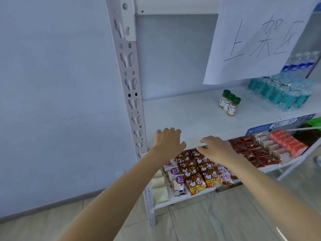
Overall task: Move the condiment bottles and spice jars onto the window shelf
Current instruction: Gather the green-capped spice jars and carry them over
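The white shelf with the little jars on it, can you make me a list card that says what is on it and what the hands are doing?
shelf: white metal rack shelf board
jars: three small green-capped spice jars, upright in a tight row, right of the middle
neighbour: shrink-wrapped teal-labelled water bottles, to the jars' right
sign: white paper sheet with handwritten characters, hanging above
below: lower shelf of orange and red snack packets
left hand: open, at the shelf's front edge, holding nothing
right hand: open, at the front edge, holding nothing
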